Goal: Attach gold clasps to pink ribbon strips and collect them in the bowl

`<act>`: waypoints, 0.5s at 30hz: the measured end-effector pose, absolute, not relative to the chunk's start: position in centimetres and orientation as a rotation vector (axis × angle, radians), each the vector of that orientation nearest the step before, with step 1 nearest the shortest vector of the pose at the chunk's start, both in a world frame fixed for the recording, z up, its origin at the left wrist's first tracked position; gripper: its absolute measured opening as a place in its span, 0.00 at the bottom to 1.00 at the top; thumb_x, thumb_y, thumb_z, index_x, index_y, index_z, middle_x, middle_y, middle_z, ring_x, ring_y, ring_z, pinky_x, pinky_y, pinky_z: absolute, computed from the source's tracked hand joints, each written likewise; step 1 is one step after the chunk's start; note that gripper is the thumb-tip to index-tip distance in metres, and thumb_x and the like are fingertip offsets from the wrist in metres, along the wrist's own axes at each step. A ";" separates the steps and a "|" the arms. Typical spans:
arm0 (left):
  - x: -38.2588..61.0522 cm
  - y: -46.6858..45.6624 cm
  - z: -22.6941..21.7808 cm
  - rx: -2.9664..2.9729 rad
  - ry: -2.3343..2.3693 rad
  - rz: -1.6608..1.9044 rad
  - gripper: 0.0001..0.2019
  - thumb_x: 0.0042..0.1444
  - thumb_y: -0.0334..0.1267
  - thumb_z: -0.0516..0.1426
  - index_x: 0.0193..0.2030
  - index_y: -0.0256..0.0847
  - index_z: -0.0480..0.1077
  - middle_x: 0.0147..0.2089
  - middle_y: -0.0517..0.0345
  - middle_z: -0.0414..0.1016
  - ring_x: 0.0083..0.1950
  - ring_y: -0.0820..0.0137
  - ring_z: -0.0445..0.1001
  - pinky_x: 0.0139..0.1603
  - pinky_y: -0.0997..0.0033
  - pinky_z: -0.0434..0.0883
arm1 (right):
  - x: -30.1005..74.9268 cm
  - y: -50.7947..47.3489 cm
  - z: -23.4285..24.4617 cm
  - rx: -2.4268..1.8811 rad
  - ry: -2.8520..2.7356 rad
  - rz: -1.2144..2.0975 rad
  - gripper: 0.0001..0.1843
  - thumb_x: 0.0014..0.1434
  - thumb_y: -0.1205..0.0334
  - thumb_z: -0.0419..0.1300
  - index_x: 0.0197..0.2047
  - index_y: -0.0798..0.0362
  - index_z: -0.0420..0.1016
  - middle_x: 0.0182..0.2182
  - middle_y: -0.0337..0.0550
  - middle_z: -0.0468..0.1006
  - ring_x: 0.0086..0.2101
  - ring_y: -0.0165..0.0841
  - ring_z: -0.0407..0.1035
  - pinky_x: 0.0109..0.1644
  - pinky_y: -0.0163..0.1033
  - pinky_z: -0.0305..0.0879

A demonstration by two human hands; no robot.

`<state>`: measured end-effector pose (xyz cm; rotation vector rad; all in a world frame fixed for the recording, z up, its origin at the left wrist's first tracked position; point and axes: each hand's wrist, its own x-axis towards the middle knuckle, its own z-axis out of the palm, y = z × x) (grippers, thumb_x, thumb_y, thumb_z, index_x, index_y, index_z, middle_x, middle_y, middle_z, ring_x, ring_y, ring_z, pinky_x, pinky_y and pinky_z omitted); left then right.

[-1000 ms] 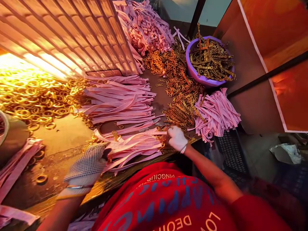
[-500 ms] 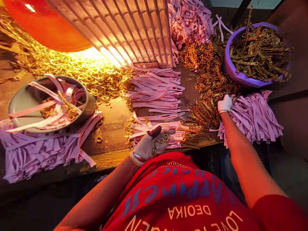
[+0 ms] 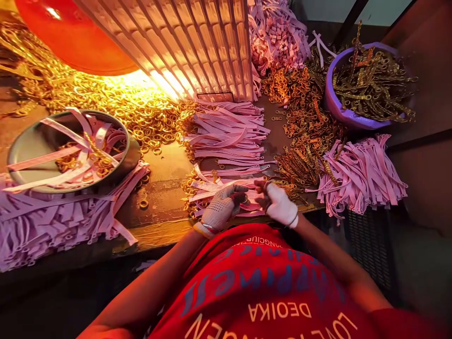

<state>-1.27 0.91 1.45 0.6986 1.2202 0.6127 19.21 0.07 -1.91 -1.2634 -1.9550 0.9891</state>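
Observation:
My left hand (image 3: 222,207), in a dotted work glove with bare fingertips, is closed over gold rings (image 3: 244,199), part of which show at its fingers. Close on its right is my right hand (image 3: 280,203), in a white glove, with thumb and fingers pinched; what lies in the pinch is too small to make out. Both hands are over a bundle of pink straps (image 3: 208,188) at the table's near edge. Beyond them lies a larger row of pink straps (image 3: 229,132), with gold rings at its left ends.
A metal bowl (image 3: 21,155) of straps and chains stands left, by hanging pink straps (image 3: 52,221). Gold rings (image 3: 141,113) heap under an orange lamp (image 3: 77,37) and ribbed panel (image 3: 197,42). Right are braided chains (image 3: 296,165), pink straps (image 3: 363,174) and a purple basin (image 3: 330,89).
My right hand has come from the chains and straps on the right to beside my left hand. My left fingers have closed over the rings that lay in the palm.

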 end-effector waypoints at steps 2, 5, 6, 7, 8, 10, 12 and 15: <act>-1.1 0.8 1.2 0.663 1.205 0.624 0.19 0.48 0.44 0.64 0.45 0.35 0.73 0.26 0.58 0.74 0.18 0.78 0.61 0.18 0.78 0.58 | 16.5 -1.5 -1.5 -1.164 -2.111 0.990 0.24 0.65 0.62 0.58 0.63 0.52 0.68 0.50 0.50 0.79 0.49 0.37 0.74 0.56 0.42 0.71; -1.1 0.3 1.2 0.620 1.133 0.630 0.18 0.45 0.42 0.65 0.42 0.35 0.76 0.27 0.57 0.74 0.24 0.73 0.68 0.23 0.76 0.65 | 15.1 -2.1 -1.1 -1.210 -2.267 0.965 0.20 0.66 0.66 0.55 0.60 0.52 0.72 0.49 0.51 0.79 0.49 0.38 0.74 0.56 0.43 0.72; -1.2 0.1 1.2 0.619 1.102 0.636 0.17 0.45 0.42 0.65 0.41 0.36 0.76 0.28 0.57 0.74 0.25 0.73 0.68 0.24 0.76 0.65 | 15.1 -2.1 -0.9 -1.244 -2.286 0.949 0.21 0.64 0.67 0.55 0.60 0.53 0.72 0.50 0.52 0.79 0.50 0.38 0.74 0.56 0.43 0.72; -1.3 -0.1 1.3 0.624 1.073 0.643 0.16 0.47 0.43 0.66 0.41 0.36 0.76 0.28 0.57 0.73 0.24 0.75 0.66 0.23 0.77 0.63 | 15.2 -2.1 -0.7 -1.264 -2.288 0.936 0.23 0.63 0.68 0.56 0.61 0.53 0.71 0.52 0.54 0.78 0.52 0.40 0.73 0.58 0.44 0.71; -1.4 -0.4 1.2 0.631 1.047 0.646 0.16 0.48 0.44 0.66 0.41 0.36 0.76 0.27 0.59 0.72 0.23 0.77 0.63 0.22 0.78 0.60 | 15.3 -2.2 -0.5 -1.277 -2.260 0.930 0.25 0.61 0.68 0.57 0.62 0.54 0.70 0.54 0.55 0.76 0.54 0.41 0.72 0.60 0.45 0.70; -1.6 -0.9 1.0 0.637 0.998 0.639 0.17 0.51 0.45 0.66 0.43 0.36 0.75 0.24 0.63 0.67 0.20 0.80 0.57 0.20 0.79 0.54 | 15.6 -2.5 -0.1 -1.335 -2.092 0.957 0.26 0.63 0.66 0.55 0.64 0.53 0.68 0.56 0.54 0.76 0.56 0.40 0.71 0.61 0.45 0.68; -1.7 -1.3 0.8 0.652 0.984 0.620 0.17 0.52 0.48 0.66 0.42 0.37 0.74 0.22 0.66 0.63 0.19 0.80 0.54 0.19 0.79 0.51 | 15.7 -2.9 0.1 -1.425 -1.842 1.030 0.25 0.66 0.63 0.52 0.66 0.51 0.65 0.53 0.51 0.78 0.51 0.37 0.74 0.57 0.43 0.71; -1.6 -1.5 1.1 0.791 1.065 0.598 0.16 0.53 0.49 0.65 0.34 0.37 0.72 0.20 0.65 0.63 0.19 0.78 0.55 0.20 0.78 0.52 | 15.8 -3.4 0.4 -1.501 -1.660 1.097 0.25 0.68 0.60 0.50 0.67 0.51 0.62 0.50 0.48 0.79 0.47 0.35 0.76 0.52 0.40 0.73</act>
